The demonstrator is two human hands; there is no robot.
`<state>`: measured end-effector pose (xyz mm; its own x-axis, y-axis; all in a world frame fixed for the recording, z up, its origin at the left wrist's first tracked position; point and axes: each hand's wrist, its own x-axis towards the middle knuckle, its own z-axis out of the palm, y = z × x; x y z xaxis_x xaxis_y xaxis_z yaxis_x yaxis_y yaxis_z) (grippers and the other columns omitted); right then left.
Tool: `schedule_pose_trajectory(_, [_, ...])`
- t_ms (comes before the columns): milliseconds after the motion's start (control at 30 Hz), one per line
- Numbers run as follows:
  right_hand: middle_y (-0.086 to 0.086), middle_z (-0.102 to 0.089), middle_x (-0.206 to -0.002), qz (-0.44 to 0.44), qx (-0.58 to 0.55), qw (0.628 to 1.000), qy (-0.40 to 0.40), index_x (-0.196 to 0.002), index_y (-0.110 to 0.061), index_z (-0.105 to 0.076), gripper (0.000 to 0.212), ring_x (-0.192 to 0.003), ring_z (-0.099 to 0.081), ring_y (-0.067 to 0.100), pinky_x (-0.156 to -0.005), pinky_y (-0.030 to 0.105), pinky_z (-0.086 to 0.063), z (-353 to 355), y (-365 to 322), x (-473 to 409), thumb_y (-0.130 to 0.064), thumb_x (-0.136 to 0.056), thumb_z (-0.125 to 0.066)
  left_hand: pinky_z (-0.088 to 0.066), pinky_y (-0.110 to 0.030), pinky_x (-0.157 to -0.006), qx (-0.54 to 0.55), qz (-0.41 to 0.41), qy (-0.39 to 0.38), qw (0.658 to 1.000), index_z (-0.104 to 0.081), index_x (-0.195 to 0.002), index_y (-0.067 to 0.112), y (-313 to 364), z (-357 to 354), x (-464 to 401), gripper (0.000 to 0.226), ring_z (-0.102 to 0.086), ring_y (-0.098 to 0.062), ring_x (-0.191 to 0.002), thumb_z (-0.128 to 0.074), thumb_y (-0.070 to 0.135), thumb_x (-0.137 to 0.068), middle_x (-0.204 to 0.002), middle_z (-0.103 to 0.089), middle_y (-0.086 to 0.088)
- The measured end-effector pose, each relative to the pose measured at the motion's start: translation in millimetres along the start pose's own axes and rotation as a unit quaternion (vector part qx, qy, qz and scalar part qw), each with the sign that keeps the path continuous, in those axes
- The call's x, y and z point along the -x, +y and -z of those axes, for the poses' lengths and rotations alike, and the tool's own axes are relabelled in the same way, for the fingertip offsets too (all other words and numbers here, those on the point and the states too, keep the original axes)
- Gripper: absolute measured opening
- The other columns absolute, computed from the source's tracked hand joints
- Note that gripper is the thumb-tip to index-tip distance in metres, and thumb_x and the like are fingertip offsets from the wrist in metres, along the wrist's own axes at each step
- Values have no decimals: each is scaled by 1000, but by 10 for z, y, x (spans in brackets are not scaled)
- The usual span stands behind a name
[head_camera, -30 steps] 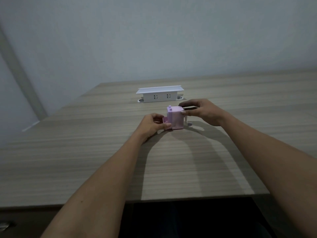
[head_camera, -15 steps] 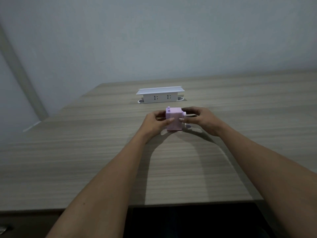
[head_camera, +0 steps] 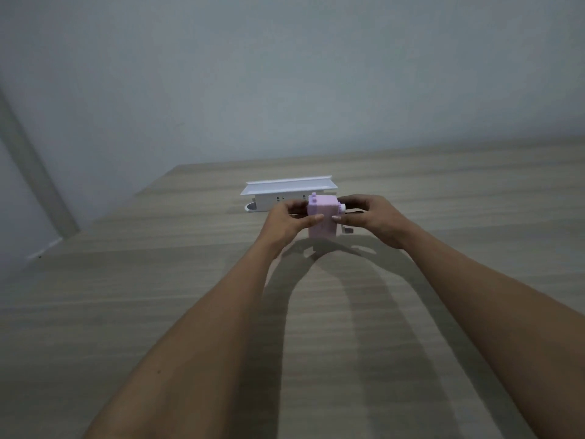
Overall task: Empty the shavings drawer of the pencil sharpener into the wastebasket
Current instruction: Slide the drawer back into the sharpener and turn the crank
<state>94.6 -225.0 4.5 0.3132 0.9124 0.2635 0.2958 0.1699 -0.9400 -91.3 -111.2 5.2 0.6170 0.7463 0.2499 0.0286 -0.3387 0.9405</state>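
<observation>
A small pink pencil sharpener [head_camera: 322,217] with a white crank on its right side is held a little above the wooden table [head_camera: 158,296], its shadow lying on the wood below. My left hand [head_camera: 289,221] grips its left side with thumb and fingers. My right hand [head_camera: 368,217] grips its right side near the crank. The shavings drawer is not visible apart from the body. No wastebasket is in view.
A white power strip box [head_camera: 286,194] with sockets and a raised lid sits just behind the sharpener. A grey wall rises behind the table. The table's left edge runs diagonally at the left.
Both hands have closed on the sharpener and lifted it off the table, up and slightly away from me. The view has tilted up, hiding the table's near edge.
</observation>
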Motion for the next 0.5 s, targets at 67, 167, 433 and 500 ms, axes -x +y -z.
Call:
schedule_pose_trajectory(67, [13, -73, -120, 2, 1, 1000, 10, -128, -2, -66, 48, -96, -70, 19, -75, 23, -57, 71, 50, -156, 0, -81, -78, -56, -19, -90, 4, -1, 2, 1000, -65, -127, 0, -20, -36, -196, 53, -69, -19, -108, -81, 7, -77, -122, -72, -12])
schedule_pose_trajectory(167, [16, -73, -120, 0, 16, 1000, 13, -127, -3, -68, 47, -96, -70, 20, -76, 27, -57, 196, 130, -364, -2, -80, -79, -56, -20, -91, -1, -5, -3, 1000, -65, -129, 2, -54, -129, -428, 54, -69, -16, -106, -81, 7, -78, -122, -72, -8])
schedule_pose_trajectory(433, [25, -72, -114, -15, 34, 999, 24, -124, -1, -69, 47, -84, -66, 25, -68, 35, -55, 404, 406, -853, -1, -78, -81, -55, -36, -98, 0, 29, 0, 1000, -63, -128, 3, -255, -284, -956, 52, -66, -22, -112, -80, 9, -79, -123, -70, -9])
schedule_pose_trajectory(500, [23, -72, -115, -17, 33, 999, 38, -127, -2, -67, 51, -87, -68, 24, -67, 33, -56, 436, 471, -965, 0, -78, -81, -55, -38, -98, 8, 37, 14, 999, -65, -125, 1, -303, -315, -1078, 48, -67, -25, -113, -79, 5, -79, -122, -70, -12])
